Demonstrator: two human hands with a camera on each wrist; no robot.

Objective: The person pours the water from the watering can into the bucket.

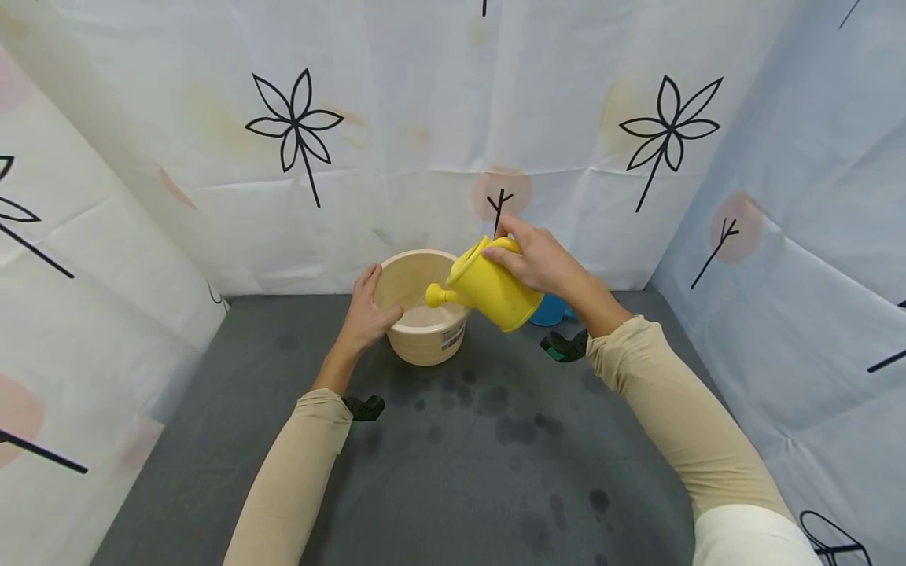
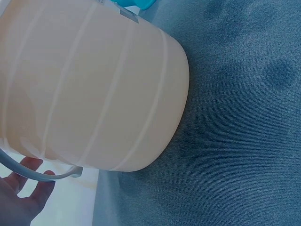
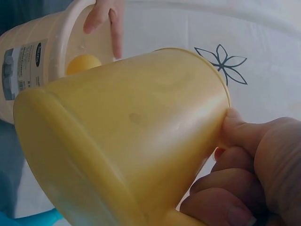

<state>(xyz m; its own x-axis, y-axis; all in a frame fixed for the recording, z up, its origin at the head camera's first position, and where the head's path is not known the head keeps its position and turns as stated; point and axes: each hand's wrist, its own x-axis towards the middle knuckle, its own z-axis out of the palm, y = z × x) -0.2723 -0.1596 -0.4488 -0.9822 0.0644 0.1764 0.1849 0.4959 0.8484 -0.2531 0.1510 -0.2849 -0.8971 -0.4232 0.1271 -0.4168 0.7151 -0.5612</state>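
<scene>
A yellow watering can [image 1: 495,292] is tilted toward a cream plastic bucket [image 1: 418,347], its spout head over the bucket's opening. My right hand [image 1: 543,258] grips the can by its handle, with the thumb along the can's upper edge. In the right wrist view the can's body [image 3: 131,117] fills the middle, and its round yellow spout head [image 3: 83,64] shows at the bucket's mouth. My left hand [image 1: 364,314] holds the left rim of the bucket. The left wrist view shows the bucket's ribbed side [image 2: 94,84] and my fingers beside its grey handle [image 2: 28,172].
A blue object [image 1: 548,310] stands behind the watering can, partly hidden by it. Dark wet spots [image 1: 515,430] mark the grey tabletop [image 1: 453,503]. White cloth walls [image 1: 425,118] with flower prints enclose the back and both sides.
</scene>
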